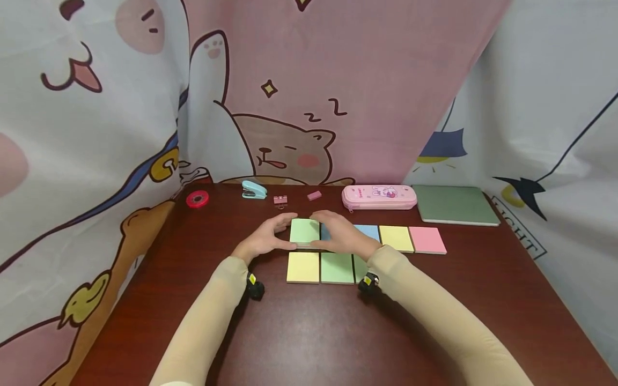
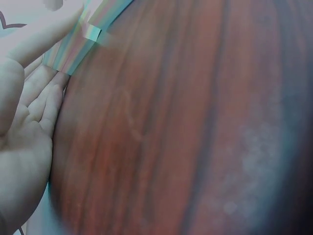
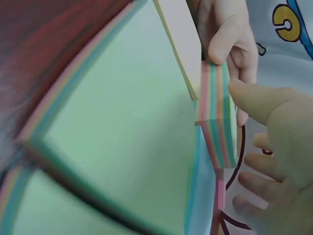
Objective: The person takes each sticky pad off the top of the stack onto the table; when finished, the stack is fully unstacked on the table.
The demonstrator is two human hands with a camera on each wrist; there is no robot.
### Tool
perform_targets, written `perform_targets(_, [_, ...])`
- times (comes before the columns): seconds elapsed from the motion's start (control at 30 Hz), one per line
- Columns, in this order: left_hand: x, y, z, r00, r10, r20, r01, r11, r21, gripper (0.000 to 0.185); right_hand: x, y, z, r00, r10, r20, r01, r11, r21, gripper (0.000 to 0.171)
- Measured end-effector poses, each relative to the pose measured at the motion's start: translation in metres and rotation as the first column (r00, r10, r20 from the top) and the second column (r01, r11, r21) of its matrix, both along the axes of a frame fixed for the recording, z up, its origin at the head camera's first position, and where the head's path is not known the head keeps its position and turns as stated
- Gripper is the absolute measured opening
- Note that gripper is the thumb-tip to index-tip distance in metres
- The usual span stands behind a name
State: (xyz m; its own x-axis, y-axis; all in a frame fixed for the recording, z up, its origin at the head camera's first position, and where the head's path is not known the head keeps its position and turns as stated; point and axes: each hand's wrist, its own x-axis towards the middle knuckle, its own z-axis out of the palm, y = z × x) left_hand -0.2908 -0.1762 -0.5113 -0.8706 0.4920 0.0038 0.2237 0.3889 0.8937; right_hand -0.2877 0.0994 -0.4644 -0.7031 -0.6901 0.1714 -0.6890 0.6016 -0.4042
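My left hand [image 1: 263,237] and right hand [image 1: 341,236] hold a green-topped sticky note pad [image 1: 304,231] from its two sides. Each thumb is at the near edge, with the forefinger at the far edge. In the right wrist view the pad's striped, multicoloured sides [image 3: 216,93] show between both thumbs. Just in front lie a yellow pad [image 1: 303,267], a green pad [image 1: 336,268] and another green one [image 1: 359,268], partly behind my right wrist. Blue paper [image 1: 369,231], partly covered by my right hand, a yellow pad [image 1: 396,238] and a pink pad [image 1: 427,240] continue the back row.
Along the back of the brown table [image 1: 309,332] sit a red tape roll [image 1: 197,199], light blue stapler [image 1: 254,190], pink binder clip [image 1: 280,201], small pink block [image 1: 314,195], pink pencil case [image 1: 379,197] and green notebook [image 1: 456,205]. Printed cloth hangs behind.
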Motion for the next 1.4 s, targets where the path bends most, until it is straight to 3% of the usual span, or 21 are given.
perform_targets(0.27, [0.002,0.001,0.005,1.0,-0.001,0.007,0.001,1.0,0.001,0.091,-0.006,-0.012,-0.002,0.997,-0.024,0.075,0.018,0.997,0.075,0.082])
perform_targets(0.6, [0.003,0.003,-0.002,1.0,-0.004,-0.007,0.004,1.0,-0.007,0.09,0.001,0.01,-0.003,0.998,-0.055,0.01,0.055,0.998,-0.006,0.077])
perform_targets(1.0, [0.004,0.003,0.004,0.999,-0.025,-0.032,0.025,1.0,-0.007,0.088,0.037,0.114,0.007,0.998,-0.049,-0.042,0.044,0.993,-0.109,0.067])
perform_targets(1.4, [0.003,0.003,0.004,0.999,-0.027,-0.029,0.027,1.0,-0.011,0.087,0.076,0.213,-0.007,0.99,-0.141,0.01,0.141,0.99,0.004,0.059])
